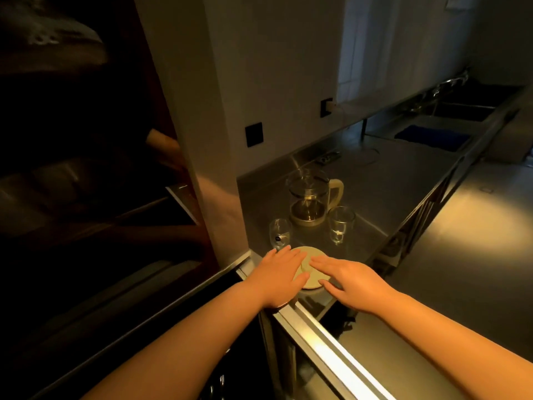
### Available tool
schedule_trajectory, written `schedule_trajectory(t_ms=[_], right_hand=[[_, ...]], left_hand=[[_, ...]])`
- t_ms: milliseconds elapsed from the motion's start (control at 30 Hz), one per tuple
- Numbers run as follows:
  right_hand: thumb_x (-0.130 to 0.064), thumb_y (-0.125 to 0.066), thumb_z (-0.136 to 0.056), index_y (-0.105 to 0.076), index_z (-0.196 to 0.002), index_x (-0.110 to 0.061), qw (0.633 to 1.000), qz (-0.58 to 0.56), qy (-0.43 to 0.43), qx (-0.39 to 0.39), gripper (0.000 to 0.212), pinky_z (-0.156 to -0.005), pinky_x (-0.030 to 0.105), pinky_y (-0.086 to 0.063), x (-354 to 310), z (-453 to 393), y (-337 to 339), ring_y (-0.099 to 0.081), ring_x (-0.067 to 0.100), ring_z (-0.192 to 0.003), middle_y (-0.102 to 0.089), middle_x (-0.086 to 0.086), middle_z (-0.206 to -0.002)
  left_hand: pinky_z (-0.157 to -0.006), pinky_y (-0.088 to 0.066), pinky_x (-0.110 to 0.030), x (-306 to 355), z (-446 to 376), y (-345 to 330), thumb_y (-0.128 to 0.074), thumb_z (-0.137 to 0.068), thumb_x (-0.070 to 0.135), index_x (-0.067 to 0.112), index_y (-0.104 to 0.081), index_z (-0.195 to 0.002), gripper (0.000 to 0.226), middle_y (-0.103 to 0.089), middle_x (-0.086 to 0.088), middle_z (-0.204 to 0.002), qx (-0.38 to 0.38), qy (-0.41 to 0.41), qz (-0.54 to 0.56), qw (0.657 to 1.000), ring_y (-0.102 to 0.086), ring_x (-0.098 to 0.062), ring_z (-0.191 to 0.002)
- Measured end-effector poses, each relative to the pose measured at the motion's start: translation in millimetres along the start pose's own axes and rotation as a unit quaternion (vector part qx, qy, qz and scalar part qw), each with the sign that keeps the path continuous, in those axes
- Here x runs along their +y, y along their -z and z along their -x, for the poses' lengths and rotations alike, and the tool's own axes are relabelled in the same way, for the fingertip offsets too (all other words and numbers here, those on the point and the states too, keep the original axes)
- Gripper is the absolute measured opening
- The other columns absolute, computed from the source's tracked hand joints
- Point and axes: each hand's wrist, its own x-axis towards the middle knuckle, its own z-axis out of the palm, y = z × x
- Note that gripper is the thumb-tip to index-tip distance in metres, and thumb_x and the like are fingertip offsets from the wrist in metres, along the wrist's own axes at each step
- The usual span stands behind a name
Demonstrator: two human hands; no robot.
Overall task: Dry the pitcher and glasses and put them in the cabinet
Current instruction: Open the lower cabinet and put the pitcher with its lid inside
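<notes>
Pitcher lid (310,265): round, pale cream disc with a small knob at its centre, lying flat on the steel counter (403,180) at the near corner, between the two hands.

Left hand (281,277): flat, palm down, fingers straight and close together, spread over the left half of the lid; fingertips reach toward the knob. It grips nothing.

Right hand (350,280): flat, palm down, fingers extended and slightly fanned; fingertips rest on or just over the right side of the lid, thumb lying at the lid's near edge. Whether the fingertips press the lid or hover cannot be told. It grips nothing.

Small glass (279,232): clear, upright, just beyond the left hand's fingertips, a dark sticker on its side.

Second glass (340,223): clear, upright, beyond the right hand, apart from the lid.

Pitcher (311,199): clear glass body, cream handle turned to the right, cream base; upright and uncovered, behind and between the two glasses, near the wall.

Cabinet (86,183): dark, to the left of the counter, open shelves faintly visible; contents too dim to identify.

Wall: two dark outlet plates (254,134) above the counter.

Far end of counter: blue cloth (432,137), with a sink (461,111) and tap beyond it.
</notes>
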Motion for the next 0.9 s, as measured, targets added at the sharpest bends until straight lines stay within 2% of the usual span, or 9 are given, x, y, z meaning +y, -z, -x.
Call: schedule_trajectory(t_ms=[100,200,500,633,800,900], right_hand=[[-0.037,-0.041,-0.095,-0.029,-0.143,-0.03,0.999,0.004,-0.042,0.0,0.05,-0.106,0.02,-0.027,30,-23,-3,-0.026,0.003,-0.136,-0.031,-0.012,-0.149],[-0.037,-0.041,-0.096,-0.028,-0.144,-0.029,0.998,0.013,-0.066,-0.003,0.05,-0.108,0.023,-0.025,58,-50,-1,-0.022,0.004,-0.138,-0.028,-0.01,-0.15],[-0.026,-0.052,-0.091,-0.038,-0.14,-0.018,0.991,0.003,-0.125,0.051,0.051,-0.103,0.03,-0.036,114,-133,9,-0.039,0.019,-0.131,-0.042,0.004,-0.144],[-0.025,-0.055,-0.089,-0.037,-0.139,-0.017,0.987,-0.024,-0.148,0.059,0.054,-0.103,0.032,-0.036,136,-178,1,-0.041,0.021,-0.129,-0.041,0.005,-0.143],[-0.025,-0.059,-0.086,-0.031,-0.142,-0.014,0.986,-0.007,-0.154,0.068,0.063,-0.109,0.039,-0.029,158,-217,-17,-0.028,0.027,-0.136,-0.029,0.011,-0.149],[-0.025,-0.062,-0.085,-0.03,-0.143,-0.012,0.989,0.03,-0.132,0.065,0.068,-0.112,0.04,-0.026,166,-234,-21,-0.027,0.03,-0.137,-0.03,0.015,-0.148]], left_hand=[[-0.117,-0.006,-0.037,-6,-37,5,-0.032,-0.101,0.041,0.02,-0.014,-0.151,0.057,-0.017,-0.001,-0.158,-0.018,-0.004,0.016,1.0,-0.007,-0.017,-0.147],[-0.118,-0.009,-0.04,-14,-80,2,-0.038,-0.099,0.041,0.016,-0.011,-0.152,0.065,-0.012,-0.005,-0.159,-0.052,-0.004,-0.021,0.998,-0.006,-0.021,-0.147],[-0.116,-0.02,-0.046,-30,-177,-45,-0.048,-0.097,0.031,0.016,-0.008,-0.152,0.07,-0.004,-0.011,-0.159,-0.138,0.034,-0.041,0.989,-0.003,-0.029,-0.146],[-0.111,-0.026,-0.046,-34,-204,-71,-0.047,-0.097,0.033,0.016,-0.011,-0.151,0.068,-0.01,-0.011,-0.157,-0.144,0.036,-0.084,0.985,-0.01,-0.029,-0.145],[-0.103,-0.033,-0.045,-49,-216,-92,-0.052,-0.093,0.035,0.016,-0.019,-0.147,0.066,-0.023,-0.012,-0.15,-0.15,0.025,-0.132,0.979,-0.026,-0.03,-0.137],[-0.099,-0.037,-0.043,-57,-217,-99,-0.055,-0.092,0.032,0.015,-0.026,-0.143,0.062,-0.028,-0.013,-0.145,-0.156,0.02,-0.133,0.979,-0.033,-0.03,-0.131]])
